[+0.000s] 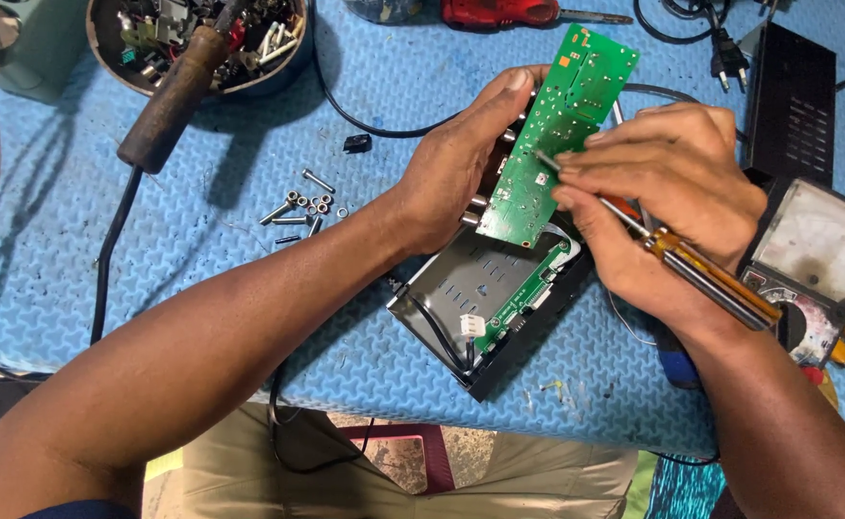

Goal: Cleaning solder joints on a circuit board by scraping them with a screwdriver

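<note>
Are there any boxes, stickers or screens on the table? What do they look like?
Meter: at the right edge beside the right hand; a pale, glassy dial window in a dark case.
No packages, stickers or signs show.

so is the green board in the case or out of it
Out. The left hand holds the board tilted up above the open case, while the right hand puts a screwdriver to it.

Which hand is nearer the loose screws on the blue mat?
Left. The left hand holds the green circuit board, just right of the screws; the right hand, gripping the screwdriver, is farther right.
</note>
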